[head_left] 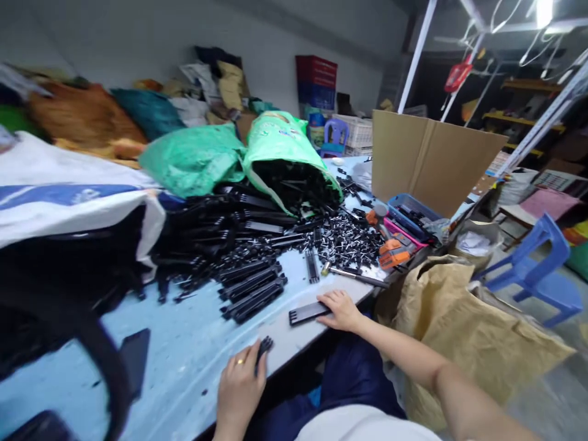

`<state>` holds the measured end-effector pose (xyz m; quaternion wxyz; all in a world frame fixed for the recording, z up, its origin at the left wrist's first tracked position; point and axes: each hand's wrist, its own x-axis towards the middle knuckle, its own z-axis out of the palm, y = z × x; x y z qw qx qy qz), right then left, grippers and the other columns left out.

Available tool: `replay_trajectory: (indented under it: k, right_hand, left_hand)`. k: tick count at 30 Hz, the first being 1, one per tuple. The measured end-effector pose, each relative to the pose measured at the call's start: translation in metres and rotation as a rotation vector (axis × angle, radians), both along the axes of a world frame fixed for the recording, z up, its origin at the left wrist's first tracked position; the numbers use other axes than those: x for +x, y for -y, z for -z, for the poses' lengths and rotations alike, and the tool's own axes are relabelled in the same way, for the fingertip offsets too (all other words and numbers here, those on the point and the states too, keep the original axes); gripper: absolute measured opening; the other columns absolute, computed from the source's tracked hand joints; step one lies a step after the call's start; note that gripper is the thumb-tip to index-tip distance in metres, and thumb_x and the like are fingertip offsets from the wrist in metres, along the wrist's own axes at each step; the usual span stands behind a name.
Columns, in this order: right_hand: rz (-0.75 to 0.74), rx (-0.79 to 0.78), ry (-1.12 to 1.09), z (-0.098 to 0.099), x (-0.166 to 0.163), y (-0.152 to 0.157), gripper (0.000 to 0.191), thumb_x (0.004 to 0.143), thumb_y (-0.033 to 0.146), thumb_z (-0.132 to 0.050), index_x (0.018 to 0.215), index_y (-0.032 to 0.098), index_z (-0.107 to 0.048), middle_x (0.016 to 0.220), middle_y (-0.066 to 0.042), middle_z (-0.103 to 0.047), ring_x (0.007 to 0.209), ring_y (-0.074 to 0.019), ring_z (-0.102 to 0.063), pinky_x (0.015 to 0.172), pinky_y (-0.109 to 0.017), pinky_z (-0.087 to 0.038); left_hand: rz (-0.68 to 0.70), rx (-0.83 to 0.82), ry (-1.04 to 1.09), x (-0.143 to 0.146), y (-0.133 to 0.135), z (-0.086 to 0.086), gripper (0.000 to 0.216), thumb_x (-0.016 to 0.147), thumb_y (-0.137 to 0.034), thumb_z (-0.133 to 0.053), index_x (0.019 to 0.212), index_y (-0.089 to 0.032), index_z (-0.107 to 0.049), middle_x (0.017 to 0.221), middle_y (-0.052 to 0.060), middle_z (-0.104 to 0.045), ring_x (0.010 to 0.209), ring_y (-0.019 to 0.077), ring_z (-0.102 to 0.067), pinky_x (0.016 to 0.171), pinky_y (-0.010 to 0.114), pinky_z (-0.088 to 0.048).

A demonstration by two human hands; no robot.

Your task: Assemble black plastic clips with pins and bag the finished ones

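My left hand (241, 383), with a ring on one finger, is closed round a small black plastic part (263, 350) at the table's front edge. To its right, my right hand (340, 309) grips one end of a flat black plastic strip (307, 313), which lies on the table with its pronged end pointing left. Just beyond it are another black strip (312, 266) and a hammer (353, 275) with a dark handle. A stack of long black parts (252, 288) lies ahead of my left hand. Behind spreads a pile of small black pieces with shiny pins (351, 240).
An open green sack (285, 141) spills black parts onto the blue table (184, 361). A white sack (68, 184) stands at the left. Orange-handled tools (392, 254) and a bin (413, 211) sit by a cardboard sheet (436, 156). Paper bags (459, 337) and a blue chair (537, 269) are on the right.
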<state>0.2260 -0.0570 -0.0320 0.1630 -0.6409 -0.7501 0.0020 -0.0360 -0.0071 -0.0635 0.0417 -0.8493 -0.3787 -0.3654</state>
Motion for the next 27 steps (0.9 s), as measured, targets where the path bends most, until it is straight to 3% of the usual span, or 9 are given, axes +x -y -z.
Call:
replay_trajectory:
  k: [3,6,9,12,14,16,19,21,27]
  right_hand:
    - [-0.111,-0.054,0.02,-0.01,-0.014,-0.011,0.064,0.074,0.05,-0.062,0.128,0.019,-0.046,0.116,-0.013,-0.057,0.108,-0.0252,-0.05,0.098,-0.045,-0.033]
    - [-0.15,-0.132,-0.093,-0.019,-0.028,-0.029,0.045,0.083,0.043,-0.054,0.121,0.019,-0.053,0.102,-0.012,-0.063,0.099,-0.0243,-0.055,0.095,-0.046,-0.037]
    - [-0.117,-0.221,-0.532,-0.028,-0.04,-0.045,0.044,0.09,0.045,-0.037,0.126,0.021,-0.049,0.096,-0.009,-0.062,0.079,-0.0185,-0.061,0.078,-0.037,-0.049]
    - [-0.09,-0.466,-1.019,-0.037,-0.051,-0.055,0.053,0.09,0.051,-0.031,0.136,0.024,-0.033,0.074,-0.001,-0.059,0.052,-0.0123,-0.055,0.052,-0.027,-0.05]
    - [-0.095,-0.61,-1.197,-0.04,-0.057,-0.059,0.059,0.087,0.054,-0.036,0.138,0.025,-0.029,0.06,0.004,-0.053,0.046,-0.011,-0.051,0.044,-0.023,-0.047]
    - [-0.104,-0.657,-1.285,-0.04,-0.058,-0.061,0.062,0.083,0.056,-0.042,0.136,0.026,-0.033,0.062,0.003,-0.054,0.048,-0.0101,-0.052,0.044,-0.022,-0.047]
    - [-0.152,-0.609,-1.268,-0.036,-0.052,-0.066,0.06,0.078,0.057,-0.051,0.129,0.027,-0.044,0.088,-0.002,-0.06,0.054,-0.0086,-0.054,0.048,-0.023,-0.049]
    - [-0.243,-0.527,-1.154,-0.034,-0.045,-0.07,0.056,0.077,0.054,-0.055,0.125,0.025,-0.05,0.1,-0.005,-0.059,0.057,-0.0081,-0.053,0.051,-0.024,-0.05]
    - [-0.575,-0.156,-0.757,-0.039,-0.032,-0.083,0.044,0.085,0.037,-0.053,0.126,0.021,-0.051,0.091,-0.006,-0.061,0.079,-0.0136,-0.056,0.073,-0.028,-0.049]
  left_hand:
    - [0.026,-0.12,-0.016,-0.004,-0.003,-0.002,0.028,0.087,-0.026,-0.038,0.096,-0.018,-0.063,0.08,0.01,-0.066,0.075,0.0221,-0.061,0.065,0.032,-0.049]
    - [0.043,-0.286,0.05,-0.001,-0.002,-0.018,0.03,0.088,-0.029,-0.037,0.1,-0.018,-0.062,0.084,0.009,-0.066,0.078,0.0217,-0.061,0.067,0.033,-0.05]
    - [0.059,-0.475,0.248,0.013,0.001,-0.041,0.033,0.088,-0.032,-0.037,0.109,-0.018,-0.058,0.094,0.009,-0.064,0.087,0.0202,-0.061,0.075,0.033,-0.051]
    - [0.059,-0.7,0.451,0.035,0.0,-0.058,0.036,0.088,-0.034,-0.038,0.114,-0.016,-0.056,0.092,0.008,-0.061,0.067,0.0146,-0.061,0.062,0.028,-0.051]
    - [0.034,-0.812,0.55,0.046,-0.003,-0.064,0.039,0.088,-0.034,-0.039,0.117,-0.014,-0.054,0.089,0.006,-0.06,0.053,0.0101,-0.055,0.053,0.025,-0.049]
    - [0.017,-0.825,0.587,0.052,-0.006,-0.065,0.04,0.086,-0.033,-0.043,0.119,-0.013,-0.054,0.088,0.006,-0.059,0.058,0.0111,-0.056,0.056,0.025,-0.049]
    - [0.02,-0.762,0.546,0.052,-0.01,-0.065,0.036,0.085,-0.029,-0.045,0.117,-0.015,-0.057,0.087,0.006,-0.061,0.081,0.0161,-0.059,0.074,0.029,-0.049]
    - [0.021,-0.728,0.504,0.05,-0.011,-0.064,0.035,0.086,-0.028,-0.044,0.116,-0.016,-0.058,0.087,0.006,-0.06,0.085,0.0164,-0.058,0.077,0.029,-0.049]
    - [-0.022,-0.6,0.47,0.053,-0.006,-0.064,0.034,0.088,-0.029,-0.042,0.116,-0.019,-0.058,0.084,0.004,-0.057,0.077,0.0135,-0.057,0.069,0.024,-0.049]
